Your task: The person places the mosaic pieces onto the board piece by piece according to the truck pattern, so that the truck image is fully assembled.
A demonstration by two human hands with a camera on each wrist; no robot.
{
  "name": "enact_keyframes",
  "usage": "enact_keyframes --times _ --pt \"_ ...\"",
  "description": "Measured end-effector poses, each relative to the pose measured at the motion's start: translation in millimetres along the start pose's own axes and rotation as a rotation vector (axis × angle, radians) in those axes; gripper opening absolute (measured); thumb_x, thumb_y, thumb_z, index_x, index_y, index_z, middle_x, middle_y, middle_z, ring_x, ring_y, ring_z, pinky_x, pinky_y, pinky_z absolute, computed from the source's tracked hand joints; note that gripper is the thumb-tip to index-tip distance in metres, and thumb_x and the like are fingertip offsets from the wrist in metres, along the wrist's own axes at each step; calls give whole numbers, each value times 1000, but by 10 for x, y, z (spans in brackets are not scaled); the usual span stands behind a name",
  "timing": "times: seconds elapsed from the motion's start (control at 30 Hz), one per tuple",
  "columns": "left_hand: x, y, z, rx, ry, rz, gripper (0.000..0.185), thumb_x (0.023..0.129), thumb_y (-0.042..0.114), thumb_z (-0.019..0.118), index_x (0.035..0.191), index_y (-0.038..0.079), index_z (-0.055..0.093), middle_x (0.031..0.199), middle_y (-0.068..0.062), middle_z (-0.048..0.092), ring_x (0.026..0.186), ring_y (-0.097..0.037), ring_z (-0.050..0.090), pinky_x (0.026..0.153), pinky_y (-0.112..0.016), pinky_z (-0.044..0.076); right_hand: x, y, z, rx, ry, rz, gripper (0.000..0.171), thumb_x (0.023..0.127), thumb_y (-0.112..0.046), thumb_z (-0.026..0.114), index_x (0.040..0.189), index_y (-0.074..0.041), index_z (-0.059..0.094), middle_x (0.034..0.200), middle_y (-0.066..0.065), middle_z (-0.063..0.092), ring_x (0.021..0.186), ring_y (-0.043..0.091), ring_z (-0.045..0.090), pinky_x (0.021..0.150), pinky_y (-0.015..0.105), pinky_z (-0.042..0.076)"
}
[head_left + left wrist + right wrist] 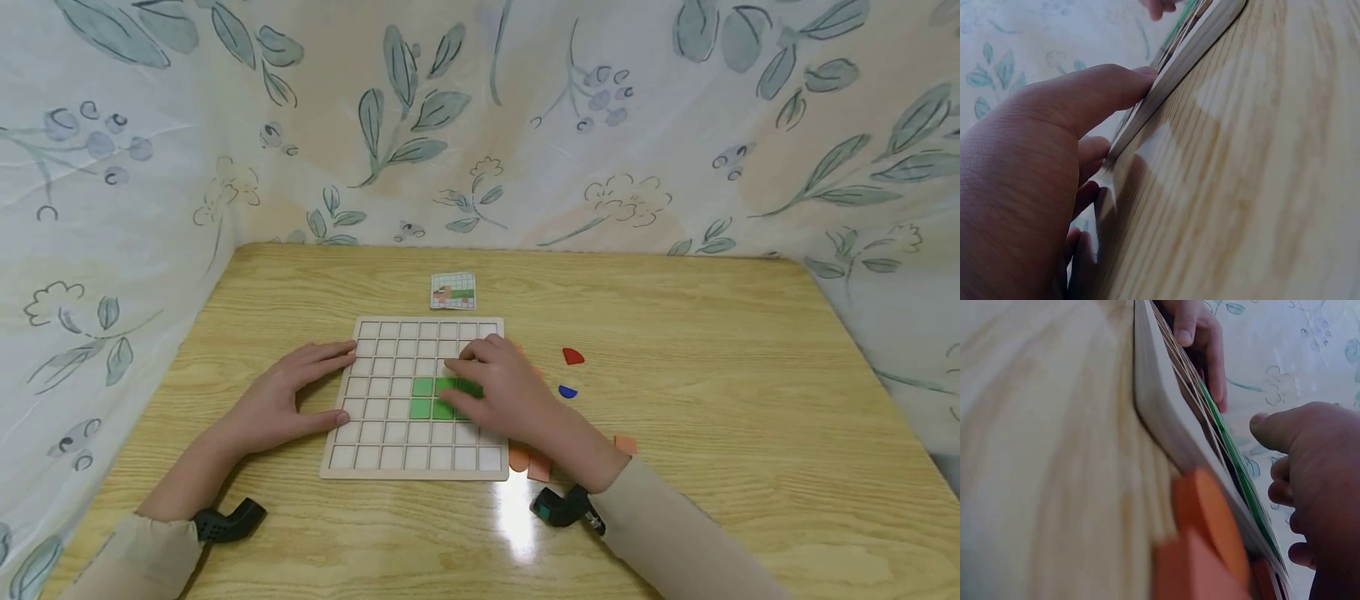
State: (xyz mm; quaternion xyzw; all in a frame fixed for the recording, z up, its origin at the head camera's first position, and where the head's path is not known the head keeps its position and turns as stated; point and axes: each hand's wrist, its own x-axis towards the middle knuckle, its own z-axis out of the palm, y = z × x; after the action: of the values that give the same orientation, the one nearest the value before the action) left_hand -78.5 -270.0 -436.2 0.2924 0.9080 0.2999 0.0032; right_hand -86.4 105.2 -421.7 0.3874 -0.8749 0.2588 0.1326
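Note:
A pale wooden grid board (390,446) lies flat on the table, with several green tiles (422,397) set in its middle cells. My left hand (288,398) lies flat against the board's left edge, thumb and fingers straight and touching the rim (1166,75). My right hand (501,387) rests over the board's right half, its curled fingertips down on the green tiles; whether it pinches a tile is hidden. In the right wrist view the board's edge (1166,419) and a strip of green tiles (1235,462) show beside my right hand (1310,487).
A small pattern card (453,291) lies beyond the board. Right of the board lie a red piece (573,357), a blue piece (567,392) and several orange pieces (525,462), also orange pieces (1210,537) by the board's corner. Leaf-patterned cloth walls surround the wooden table (712,400).

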Motion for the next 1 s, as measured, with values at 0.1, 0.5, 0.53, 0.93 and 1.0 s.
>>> enact_keyframes --times 0.1,0.5,0.53,0.93,1.0 --pt "-5 10 -4 3 4 17 82 90 37 92 161 18 57 170 0 47 157 -37 39 131 -40 21 -51 58 -53 1 -14 17 45 96 -37 87 126 -4 82 111 4 71 102 24 60 91 39 52" --pt "-7 -28 39 10 16 59 82 89 35 93 161 15 58 169 -2 48 155 -36 41 130 -23 12 -416 336 -341 -8 33 86 45 90 -35 92 122 -4 83 107 5 71 98 26 59 88 42 51" --pt "-9 -31 40 8 18 56 82 89 35 93 161 15 58 169 -1 48 155 -35 41 130 -22 12 -443 357 -357 -3 40 93 44 90 -34 92 122 -5 84 107 4 72 98 26 59 89 42 51" --pt "-20 -33 40 10 21 57 83 89 34 94 161 16 58 169 -1 48 155 -36 41 129 -23 13 -697 533 -488 -50 56 105 37 90 -33 92 114 -6 85 105 6 73 97 26 60 89 47 52" --pt "-16 -34 47 4 23 51 83 88 34 94 161 16 58 169 1 47 156 -35 40 129 -21 12 -718 552 -486 -55 52 101 36 90 -33 92 113 -6 85 104 5 72 95 25 60 88 46 51"
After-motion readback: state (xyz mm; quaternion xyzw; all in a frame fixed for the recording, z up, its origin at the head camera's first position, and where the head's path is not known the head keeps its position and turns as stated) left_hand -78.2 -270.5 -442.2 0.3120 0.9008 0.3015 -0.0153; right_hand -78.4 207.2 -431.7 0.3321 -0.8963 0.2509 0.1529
